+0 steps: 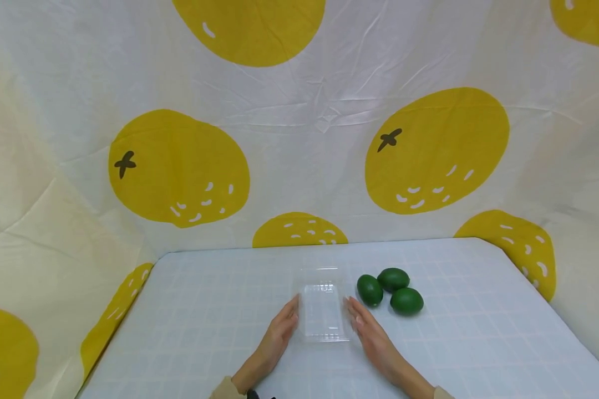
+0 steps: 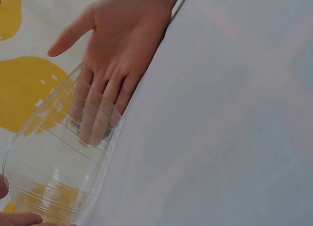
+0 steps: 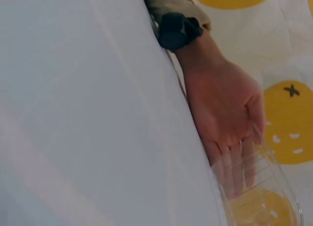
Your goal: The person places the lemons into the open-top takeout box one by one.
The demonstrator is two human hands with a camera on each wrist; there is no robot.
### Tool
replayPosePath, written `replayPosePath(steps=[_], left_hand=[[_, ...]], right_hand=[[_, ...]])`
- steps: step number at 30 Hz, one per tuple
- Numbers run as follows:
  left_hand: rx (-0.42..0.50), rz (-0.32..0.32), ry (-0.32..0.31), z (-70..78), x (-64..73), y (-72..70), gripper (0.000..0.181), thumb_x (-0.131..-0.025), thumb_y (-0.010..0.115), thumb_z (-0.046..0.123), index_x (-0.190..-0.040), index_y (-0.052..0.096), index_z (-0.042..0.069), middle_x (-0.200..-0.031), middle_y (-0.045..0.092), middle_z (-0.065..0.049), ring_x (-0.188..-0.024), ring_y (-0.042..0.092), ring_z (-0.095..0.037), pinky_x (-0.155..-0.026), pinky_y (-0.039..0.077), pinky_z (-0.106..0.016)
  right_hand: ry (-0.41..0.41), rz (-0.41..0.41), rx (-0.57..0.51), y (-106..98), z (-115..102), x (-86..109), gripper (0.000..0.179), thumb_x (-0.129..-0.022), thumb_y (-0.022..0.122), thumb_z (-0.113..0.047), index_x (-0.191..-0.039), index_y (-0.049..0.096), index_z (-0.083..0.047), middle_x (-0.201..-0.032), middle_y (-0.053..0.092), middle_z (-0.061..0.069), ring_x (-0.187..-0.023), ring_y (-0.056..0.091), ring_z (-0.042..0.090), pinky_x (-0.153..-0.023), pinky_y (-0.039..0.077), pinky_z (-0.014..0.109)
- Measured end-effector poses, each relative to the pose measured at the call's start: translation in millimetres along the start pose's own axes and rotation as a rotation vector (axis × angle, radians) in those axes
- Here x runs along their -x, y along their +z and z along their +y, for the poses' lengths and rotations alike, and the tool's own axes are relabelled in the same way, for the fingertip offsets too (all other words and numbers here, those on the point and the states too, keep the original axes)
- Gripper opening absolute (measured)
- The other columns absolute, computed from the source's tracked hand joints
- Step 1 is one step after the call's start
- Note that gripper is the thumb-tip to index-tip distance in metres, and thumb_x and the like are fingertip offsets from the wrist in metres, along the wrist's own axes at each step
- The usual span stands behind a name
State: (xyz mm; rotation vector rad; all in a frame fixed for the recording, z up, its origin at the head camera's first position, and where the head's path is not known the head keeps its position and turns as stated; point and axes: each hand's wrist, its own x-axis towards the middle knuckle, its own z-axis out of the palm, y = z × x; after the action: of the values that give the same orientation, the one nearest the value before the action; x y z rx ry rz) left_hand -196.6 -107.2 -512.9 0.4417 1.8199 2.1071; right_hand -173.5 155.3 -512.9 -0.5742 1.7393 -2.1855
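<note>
A clear plastic container stands on the table between both hands. The left hand is at its left side with the fingers extended along the wall. On the opposite side the right hand has its fingers nearly straight, close against the wall. Whether either hand presses on the plastic is hard to tell. In the left wrist view the right palm faces the container, its fingers showing through the clear wall. The right wrist view shows the left palm likewise. Three dark green limes lie together just beyond the right hand.
A pale checked cloth covers the table. Behind it and at both sides hangs a white curtain printed with large yellow fruit. A dark device is strapped to the left wrist.
</note>
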Motion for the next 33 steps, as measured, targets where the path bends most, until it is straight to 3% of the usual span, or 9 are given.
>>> replayPosePath(steps=[7, 17, 27, 33], left_hand=[[0.018, 0.034, 0.021, -2.4, 1.9, -0.6, 0.063, -0.106, 0.038, 0.018, -0.153, 0.008, -0.012, -0.162, -0.001, -0.025, -0.149, -0.004, -0.037, -0.119, 0.002, -0.048], [-0.023, 0.023, 0.025, -3.2, 3.1, -1.0, 0.062, -0.104, 0.035, 0.012, -0.155, 0.006, -0.008, -0.163, -0.002, -0.024, -0.149, -0.004, -0.037, -0.119, 0.002, -0.049], [-0.06, 0.025, 0.025, -3.7, 2.2, 0.5, 0.061, -0.108, 0.033, 0.018, -0.156, 0.003, -0.005, -0.164, -0.002, -0.02, -0.15, -0.004, -0.035, -0.119, 0.003, -0.05], [-0.047, 0.035, 0.042, -3.7, 2.8, 1.1, 0.063, -0.108, 0.034, 0.02, -0.156, 0.003, -0.006, -0.164, -0.002, -0.021, -0.15, -0.004, -0.035, -0.119, 0.003, -0.049]], right_hand=[[-0.008, -0.016, 0.004, -1.0, 0.2, -0.7, 0.06, -0.11, 0.024, -0.018, -0.154, -0.007, 0.008, -0.161, -0.008, 0.027, -0.146, -0.008, 0.039, -0.108, 0.018, 0.008], [0.004, -0.034, 0.0, -1.3, -0.3, -0.3, 0.061, -0.11, 0.024, -0.019, -0.154, -0.01, 0.006, -0.162, -0.01, 0.023, -0.145, -0.009, 0.031, -0.107, 0.017, 0.006], [0.119, 0.016, 0.064, 3.1, -7.6, -2.7, 0.064, -0.11, 0.028, -0.027, -0.157, -0.008, 0.0, -0.165, -0.007, 0.016, -0.149, -0.011, 0.03, -0.102, 0.016, 0.002], [0.132, 0.053, 0.067, 4.0, -6.7, -3.6, 0.065, -0.11, 0.03, -0.028, -0.157, -0.005, -0.001, -0.165, -0.002, 0.015, -0.15, -0.007, 0.029, -0.102, 0.017, 0.002]])
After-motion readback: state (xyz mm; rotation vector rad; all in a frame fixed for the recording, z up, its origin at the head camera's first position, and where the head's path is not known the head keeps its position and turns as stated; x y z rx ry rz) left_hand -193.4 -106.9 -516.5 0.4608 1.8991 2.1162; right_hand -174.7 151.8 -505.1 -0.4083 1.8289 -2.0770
